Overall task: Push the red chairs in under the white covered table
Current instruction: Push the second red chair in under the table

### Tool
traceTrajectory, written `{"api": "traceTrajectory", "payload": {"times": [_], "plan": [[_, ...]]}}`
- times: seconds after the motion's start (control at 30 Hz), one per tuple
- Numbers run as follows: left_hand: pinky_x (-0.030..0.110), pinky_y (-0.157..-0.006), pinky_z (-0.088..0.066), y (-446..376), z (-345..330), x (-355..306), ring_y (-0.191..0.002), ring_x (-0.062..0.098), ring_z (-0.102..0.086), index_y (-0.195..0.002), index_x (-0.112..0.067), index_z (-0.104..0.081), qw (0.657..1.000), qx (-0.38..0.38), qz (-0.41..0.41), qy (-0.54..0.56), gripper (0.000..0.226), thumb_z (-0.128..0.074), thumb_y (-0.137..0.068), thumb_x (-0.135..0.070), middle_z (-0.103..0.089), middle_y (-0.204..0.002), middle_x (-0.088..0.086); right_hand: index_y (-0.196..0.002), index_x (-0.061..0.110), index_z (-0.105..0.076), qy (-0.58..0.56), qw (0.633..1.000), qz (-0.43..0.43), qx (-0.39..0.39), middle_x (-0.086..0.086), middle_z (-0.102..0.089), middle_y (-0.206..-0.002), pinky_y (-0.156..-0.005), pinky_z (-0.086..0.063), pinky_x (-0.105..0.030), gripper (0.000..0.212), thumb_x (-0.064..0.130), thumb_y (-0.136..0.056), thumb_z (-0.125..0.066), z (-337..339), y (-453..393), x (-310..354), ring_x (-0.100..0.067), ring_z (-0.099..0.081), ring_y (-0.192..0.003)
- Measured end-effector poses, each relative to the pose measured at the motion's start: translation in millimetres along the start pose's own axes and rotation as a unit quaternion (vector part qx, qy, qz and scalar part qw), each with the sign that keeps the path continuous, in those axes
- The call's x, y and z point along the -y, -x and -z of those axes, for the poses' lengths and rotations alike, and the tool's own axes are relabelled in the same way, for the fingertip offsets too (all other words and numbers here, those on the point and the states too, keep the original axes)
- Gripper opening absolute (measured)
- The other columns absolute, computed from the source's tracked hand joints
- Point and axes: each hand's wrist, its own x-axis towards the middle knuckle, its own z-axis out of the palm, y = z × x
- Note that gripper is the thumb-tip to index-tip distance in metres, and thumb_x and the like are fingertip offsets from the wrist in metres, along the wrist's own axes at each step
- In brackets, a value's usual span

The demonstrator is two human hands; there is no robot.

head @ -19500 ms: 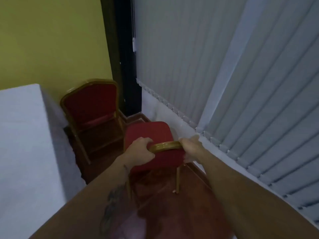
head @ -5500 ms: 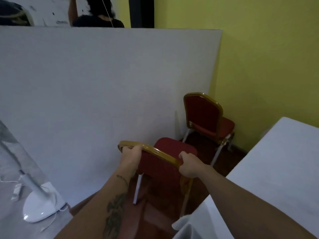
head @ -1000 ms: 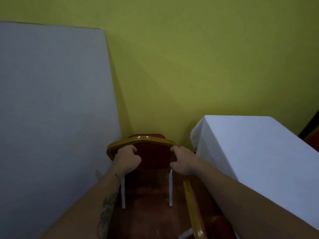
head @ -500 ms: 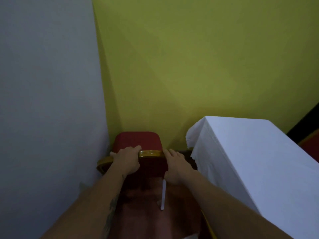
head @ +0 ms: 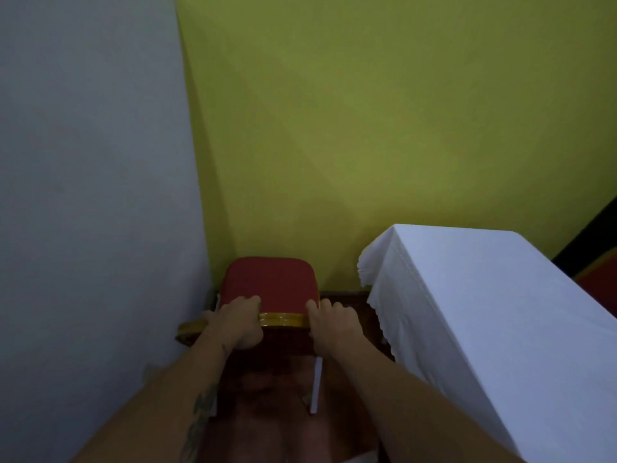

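Observation:
A red chair (head: 270,282) with a gold frame stands in the corner, its seat toward the yellow wall and its backrest top rail toward me. My left hand (head: 238,320) grips the left part of the gold top rail. My right hand (head: 332,324) rests on the rail's right end, fingers curled over it. One white chair leg (head: 315,385) shows below on the dark wooden floor. The table with the white cloth (head: 484,312) stands to the right of the chair, its corner apart from the seat.
A grey-white panel (head: 93,195) closes the left side right against the chair. The yellow wall (head: 384,111) is straight ahead. A dark doorframe and a bit of red (head: 597,275) show at the far right edge. Floor (head: 267,429) lies between my arms.
The chair has moved forward toward the yellow wall, more of its red seat showing. My right hand has curled onto the rail's end; the table sits a little farther right.

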Motion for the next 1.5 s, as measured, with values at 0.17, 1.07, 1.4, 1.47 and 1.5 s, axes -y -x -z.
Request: {"api": "traceTrajectory", "payload": {"times": [0.17, 1.07, 1.4, 1.47, 1.5], "plan": [[0.051, -0.1, -0.041, 13, 3, 17, -0.107, 0.029, -0.057, -0.094, -0.029, -0.046, 0.999, -0.034, -0.012, -0.027, 0.023, -0.054, -0.075, -0.02, -0.055, -0.107, 0.0, -0.133, 0.014, -0.046, -0.01, 0.999, 0.025, -0.017, -0.014, -0.057, -0.129, -0.082, -0.046, -0.04, 0.042, 0.033, -0.098, -0.06, -2, 20, 18, -0.032, -0.059, -0.113], [0.05, -0.088, -0.059, 64, -40, -52, -0.09, 0.035, -0.057, -0.123, -0.005, -0.021, 0.758, -0.145, 0.243, 0.587, 0.066, -0.071, -0.08, -0.013, -0.051, -0.112, 0.02, -0.132, 0.011, -0.046, -0.079, 0.995, 0.025, 0.059, -0.013, -0.06, -0.129, -0.083, -0.046, -0.04, 0.041, 0.033, -0.1, -0.058, -22, 83, 6, -0.034, -0.06, -0.116], [0.033, -0.059, -0.048, 34, -27, -20, -0.091, 0.039, -0.065, -0.141, 0.004, -0.015, 0.85, -0.122, 0.16, 0.486, 0.091, -0.067, -0.07, -0.019, -0.059, -0.113, 0.022, -0.139, 0.003, -0.052, -0.141, 0.984, 0.015, 0.111, -0.017, -0.055, -0.139, -0.096, -0.05, -0.042, 0.053, 0.029, -0.095, -0.065, -7, 73, 37, -0.037, -0.057, -0.126], [0.034, -0.059, -0.049, 23, -23, -23, -0.099, 0.041, -0.065, -0.141, 0.005, -0.017, 0.865, -0.116, 0.15, 0.465, 0.088, -0.067, -0.071, -0.016, -0.056, -0.117, 0.023, -0.139, 0.003, -0.052, -0.155, 0.981, -0.002, 0.117, -0.016, -0.055, -0.139, -0.097, -0.05, -0.043, 0.056, 0.033, -0.095, -0.066, -5, 71, 37, -0.037, -0.057, -0.126], [0.036, -0.062, -0.051, 17, -21, -25, -0.102, 0.041, -0.063, -0.139, 0.006, -0.018, 0.87, -0.105, 0.144, 0.459, 0.087, -0.068, -0.071, -0.016, -0.055, -0.117, 0.022, -0.139, 0.003, -0.052, -0.163, 0.979, -0.011, 0.119, -0.016, -0.055, -0.139, -0.097, -0.05, -0.043, 0.056, 0.034, -0.094, -0.066, -5, 69, 37, -0.036, -0.057, -0.126]]}}
